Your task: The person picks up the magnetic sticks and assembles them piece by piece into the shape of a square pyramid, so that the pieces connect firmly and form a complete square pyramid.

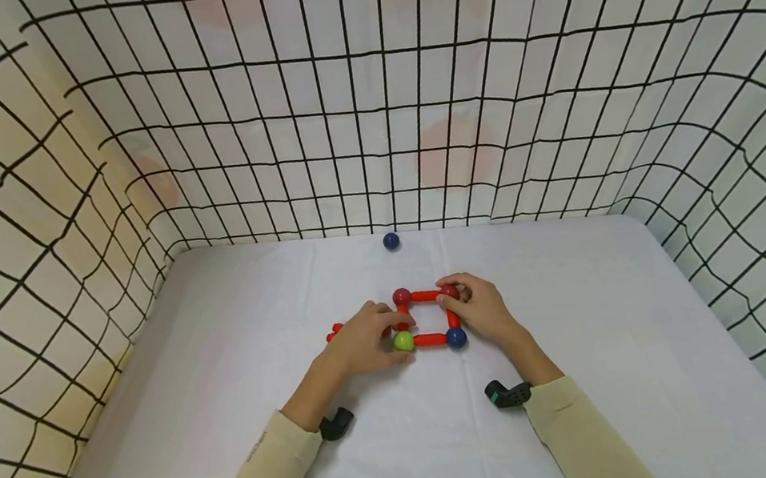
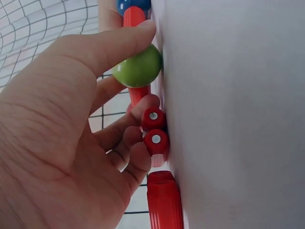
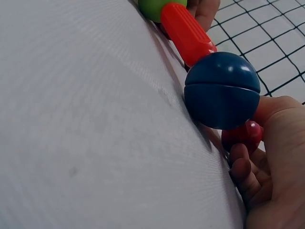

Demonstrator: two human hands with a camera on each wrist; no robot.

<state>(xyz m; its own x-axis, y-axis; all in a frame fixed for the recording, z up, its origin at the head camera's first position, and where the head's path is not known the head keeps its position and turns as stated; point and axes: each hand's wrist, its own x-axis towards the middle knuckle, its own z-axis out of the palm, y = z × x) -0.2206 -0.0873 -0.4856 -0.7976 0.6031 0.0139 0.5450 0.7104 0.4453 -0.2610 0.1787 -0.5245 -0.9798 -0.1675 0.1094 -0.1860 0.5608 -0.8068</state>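
On the white table lies a square of red magnetic rods (image 1: 429, 340) joined by balls at its corners. My left hand (image 1: 366, 340) pinches the green ball (image 2: 138, 68) at the near left corner between thumb and index finger. Its other fingers are curled beside two loose red rods (image 2: 156, 139), whose silvery ends show in the left wrist view. My right hand (image 1: 485, 308) grips the red ball (image 1: 449, 292) at the far right corner. A dark blue ball (image 3: 222, 90) forms the near right corner, and another red ball (image 1: 401, 296) the far left one.
A single dark blue ball (image 1: 391, 241) sits at the back of the table, close to the black net (image 1: 354, 105). Loose red rods (image 1: 334, 332) lie left of the square, partly behind the left hand. Netting surrounds the table at the back and sides.
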